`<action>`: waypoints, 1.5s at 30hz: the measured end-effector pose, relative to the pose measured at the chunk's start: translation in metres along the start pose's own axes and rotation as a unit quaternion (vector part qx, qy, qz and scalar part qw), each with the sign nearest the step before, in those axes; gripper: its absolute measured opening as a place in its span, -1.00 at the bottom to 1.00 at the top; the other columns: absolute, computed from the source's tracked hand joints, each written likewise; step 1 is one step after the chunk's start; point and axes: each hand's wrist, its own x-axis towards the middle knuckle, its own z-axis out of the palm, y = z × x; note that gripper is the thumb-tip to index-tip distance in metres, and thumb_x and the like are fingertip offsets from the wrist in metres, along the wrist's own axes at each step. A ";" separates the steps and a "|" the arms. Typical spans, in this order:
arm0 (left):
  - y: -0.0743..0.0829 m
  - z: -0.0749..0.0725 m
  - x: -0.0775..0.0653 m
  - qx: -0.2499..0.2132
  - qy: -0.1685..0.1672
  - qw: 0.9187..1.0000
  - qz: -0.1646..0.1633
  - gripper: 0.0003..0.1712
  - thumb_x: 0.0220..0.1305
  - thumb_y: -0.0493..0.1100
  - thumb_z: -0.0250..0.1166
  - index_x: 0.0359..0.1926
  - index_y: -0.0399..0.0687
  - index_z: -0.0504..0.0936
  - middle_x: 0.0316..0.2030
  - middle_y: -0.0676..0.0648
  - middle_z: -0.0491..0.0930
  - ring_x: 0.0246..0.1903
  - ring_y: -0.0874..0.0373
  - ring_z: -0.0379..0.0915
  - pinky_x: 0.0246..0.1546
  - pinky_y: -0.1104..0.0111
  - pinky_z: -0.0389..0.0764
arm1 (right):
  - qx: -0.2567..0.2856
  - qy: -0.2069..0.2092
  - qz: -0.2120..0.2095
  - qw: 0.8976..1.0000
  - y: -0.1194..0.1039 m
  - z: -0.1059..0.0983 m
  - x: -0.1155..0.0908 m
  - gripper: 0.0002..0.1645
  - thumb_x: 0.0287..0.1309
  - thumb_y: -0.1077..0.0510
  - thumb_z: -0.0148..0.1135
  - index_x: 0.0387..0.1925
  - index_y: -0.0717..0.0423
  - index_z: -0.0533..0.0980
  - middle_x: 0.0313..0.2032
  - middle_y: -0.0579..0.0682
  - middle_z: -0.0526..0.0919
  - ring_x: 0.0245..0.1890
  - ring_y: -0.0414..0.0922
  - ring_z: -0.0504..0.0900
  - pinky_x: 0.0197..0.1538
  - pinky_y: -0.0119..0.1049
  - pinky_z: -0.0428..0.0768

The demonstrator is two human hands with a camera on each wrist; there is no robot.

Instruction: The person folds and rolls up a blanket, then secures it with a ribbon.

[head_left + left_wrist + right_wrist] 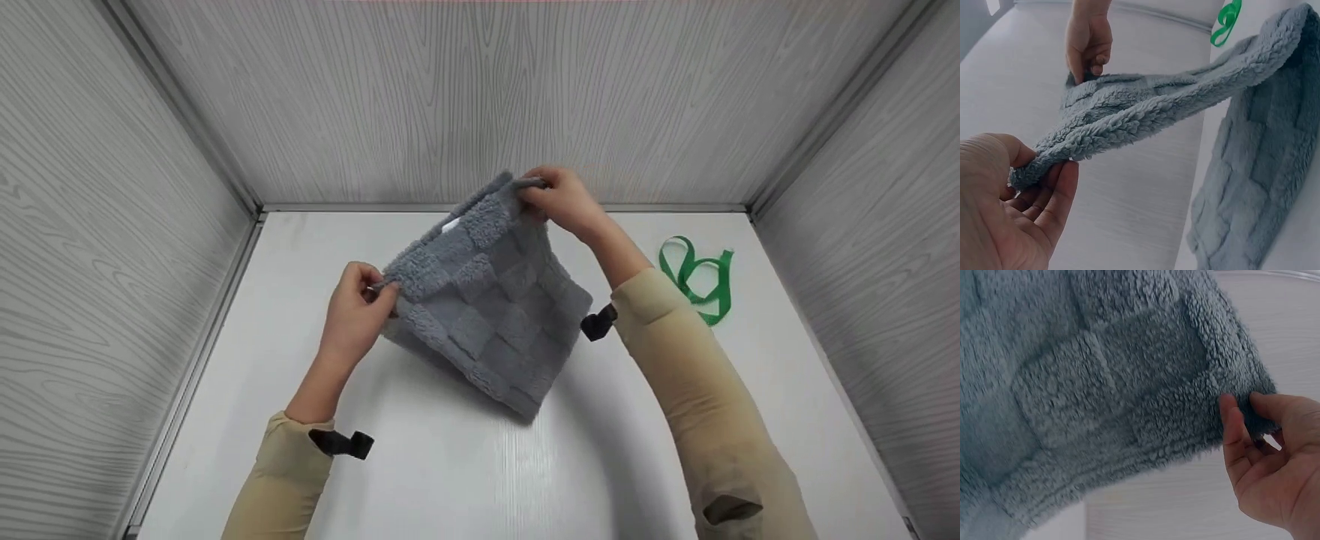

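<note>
A fluffy grey-blue towel (pixel 495 300) with a checkered pile hangs between both hands over the white table, tilted, its upper edge rising toward the right. My left hand (pixel 358 304) pinches its left upper corner between thumb and fingers; the left wrist view shows the same towel (pixel 1145 112) stretching away from that hand (pixel 1022 197). At the upper right corner my right hand (pixel 559 199) pinches the fabric, and the right wrist view shows thumb and fingers of this hand (pixel 1275 455) on the corner. A small white label (pixel 450 225) shows near the upper edge.
A looped green ribbon (pixel 724 289) lies on the white table (pixel 465 480) at the right, beside the right forearm. Grey wood-grain panels (pixel 480 97) stand behind the table and at both sides.
</note>
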 end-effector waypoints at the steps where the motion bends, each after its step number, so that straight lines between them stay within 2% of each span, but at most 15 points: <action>1: -0.006 -0.003 0.003 0.010 0.002 1.000 -0.012 -0.78 0.45 -0.22 0.25 -0.11 -0.17 0.34 -0.24 -0.15 0.44 -0.33 0.02 0.48 -0.35 0.30 0.65 | 0.016 0.003 0.007 1.000 0.002 0.007 0.004 -0.75 0.44 0.20 0.19 0.05 0.22 0.60 -0.24 0.10 0.64 -0.30 -0.05 0.66 -0.23 -0.19 0.66; 6: -0.040 -0.014 0.016 0.051 -0.001 0.996 -0.078 -0.77 0.46 -0.18 0.22 -0.08 -0.21 0.37 -0.16 -0.19 0.50 -0.28 0.00 0.56 -0.25 0.23 0.70 | 0.061 0.014 0.049 0.997 0.014 0.038 0.016 -0.83 0.43 0.29 0.16 -0.04 0.27 0.58 -0.21 0.13 0.64 -0.20 0.00 0.69 -0.04 -0.05 0.68; 10: -0.062 -0.018 0.019 0.048 -0.006 0.992 -0.120 -0.76 0.46 -0.19 0.18 -0.04 -0.26 0.38 -0.13 -0.22 0.47 -0.27 -0.04 0.61 -0.22 0.21 0.73 | 0.078 0.027 0.075 0.994 0.022 0.059 0.022 -0.87 0.43 0.31 0.14 -0.08 0.27 0.56 -0.13 0.15 0.64 -0.07 0.03 0.70 0.07 -0.10 0.66; 13: -0.074 -0.020 0.024 0.049 -0.001 0.989 -0.138 -0.76 0.47 -0.19 0.17 -0.02 -0.28 0.37 -0.12 -0.23 0.47 -0.26 -0.01 0.62 -0.23 0.29 0.73 | 0.065 0.019 0.067 0.995 0.028 0.072 0.025 -0.81 0.47 0.29 0.12 0.01 0.29 0.55 0.04 0.18 0.62 0.10 0.03 0.65 0.14 -0.18 0.63; 15: -0.085 -0.021 0.028 0.056 0.002 0.987 -0.149 -0.75 0.48 -0.19 0.16 -0.01 -0.29 0.37 -0.11 -0.24 0.48 -0.26 0.00 0.62 -0.21 0.29 0.73 | 0.045 -0.011 0.055 0.997 0.031 0.077 0.024 -0.62 0.48 0.26 0.11 0.26 0.23 0.47 0.29 0.14 0.49 0.30 0.00 0.50 0.25 -0.19 0.55; 17: -0.096 -0.021 0.031 0.072 0.000 0.983 -0.169 -0.73 0.50 -0.17 0.15 0.03 -0.29 0.38 -0.10 -0.25 0.48 -0.24 0.00 0.61 -0.20 0.27 0.72 | 0.016 -0.052 0.040 0.998 0.036 0.081 0.022 -0.41 0.49 0.22 0.10 0.48 0.09 0.30 0.51 0.04 0.23 0.48 -0.03 0.26 0.36 -0.15 0.43; 20: -0.116 -0.022 0.033 0.123 -0.017 0.970 -0.209 -0.69 0.54 -0.15 0.12 0.10 -0.30 0.39 -0.09 -0.23 0.48 -0.23 0.05 0.59 -0.21 0.29 0.68 | -0.029 -0.119 0.032 0.992 0.046 0.084 0.014 -0.18 0.49 0.16 0.10 0.63 -0.15 0.02 0.61 -0.09 -0.06 0.59 -0.03 -0.04 0.47 -0.03 0.26; 23: -0.131 -0.025 0.033 0.166 -0.035 0.956 -0.238 -0.67 0.56 -0.13 0.09 0.14 -0.31 0.41 -0.09 -0.22 0.51 -0.22 0.06 0.59 -0.22 0.28 0.61 | -0.077 -0.158 0.034 0.984 0.059 0.081 0.004 -0.20 0.49 0.11 0.06 0.63 -0.16 0.03 0.61 -0.07 -0.02 0.59 0.00 -0.07 0.50 0.03 0.17; 25: -0.138 -0.027 0.033 0.183 -0.031 0.953 -0.240 -0.67 0.57 -0.13 0.07 0.13 -0.32 0.43 -0.10 -0.24 0.53 -0.20 0.01 0.58 -0.20 0.22 0.58 | -0.110 -0.169 0.038 0.979 0.070 0.076 -0.002 -0.26 0.50 0.11 0.03 0.61 -0.09 0.10 0.58 -0.01 0.07 0.58 0.03 -0.02 0.50 0.04 0.16; 30: -0.141 -0.034 0.030 0.227 0.012 0.950 -0.212 -0.63 0.57 -0.13 0.03 0.18 -0.33 0.43 0.04 -0.31 0.50 0.01 -0.16 0.49 0.00 0.05 0.51 | -0.199 -0.170 0.058 0.963 0.102 0.054 -0.018 -0.43 0.50 0.17 -0.04 0.47 0.07 0.36 0.48 0.10 0.31 0.52 0.07 0.17 0.49 0.03 0.19; 34: -0.129 -0.027 0.025 0.276 0.012 0.949 -0.152 -0.55 0.55 -0.15 0.07 0.32 -0.31 0.41 0.21 -0.34 0.42 0.18 -0.25 0.41 0.14 -0.05 0.49 | -0.274 -0.163 0.061 0.946 0.126 0.036 -0.031 -0.52 0.46 0.23 -0.05 0.31 0.12 0.54 0.36 0.15 0.48 0.44 0.12 0.31 0.45 0.04 0.27; 38: -0.108 -0.005 0.012 0.317 -0.034 0.944 -0.087 -0.49 0.51 -0.15 0.16 0.38 -0.24 0.42 0.28 -0.33 0.38 0.28 -0.28 0.30 0.22 -0.08 0.43 | -0.319 -0.141 0.039 0.936 0.146 0.020 -0.046 -0.61 0.45 0.28 -0.01 0.12 0.18 0.65 0.20 0.17 0.61 0.32 0.14 0.47 0.37 0.07 0.39; 41: -0.093 0.019 -0.006 0.333 -0.085 0.938 -0.053 -0.46 0.48 -0.10 0.22 0.39 -0.16 0.44 0.29 -0.30 0.40 0.31 -0.28 0.26 0.26 -0.09 0.40 | -0.342 -0.129 0.021 0.930 0.161 0.013 -0.057 -0.63 0.45 0.29 -0.02 0.06 0.17 0.67 0.15 0.15 0.63 0.26 0.15 0.50 0.33 0.08 0.42; 43: -0.085 0.037 -0.020 0.342 -0.126 0.931 -0.036 -0.43 0.49 -0.04 0.24 0.41 -0.12 0.45 0.30 -0.28 0.41 0.32 -0.28 0.25 0.29 -0.10 0.37 | -0.356 -0.130 0.007 0.925 0.170 0.011 -0.064 -0.62 0.45 0.31 -0.03 0.07 0.17 0.66 0.15 0.15 0.60 0.25 0.16 0.49 0.32 0.08 0.42; 45: -0.081 0.055 -0.032 0.354 -0.174 0.919 -0.023 -0.38 0.51 0.04 0.22 0.46 -0.07 0.41 0.35 -0.27 0.38 0.35 -0.29 0.23 0.32 -0.12 0.33 | -0.369 -0.139 -0.005 0.919 0.177 0.011 -0.069 -0.62 0.47 0.29 -0.02 0.11 0.16 0.66 0.18 0.16 0.58 0.26 0.17 0.47 0.33 0.08 0.41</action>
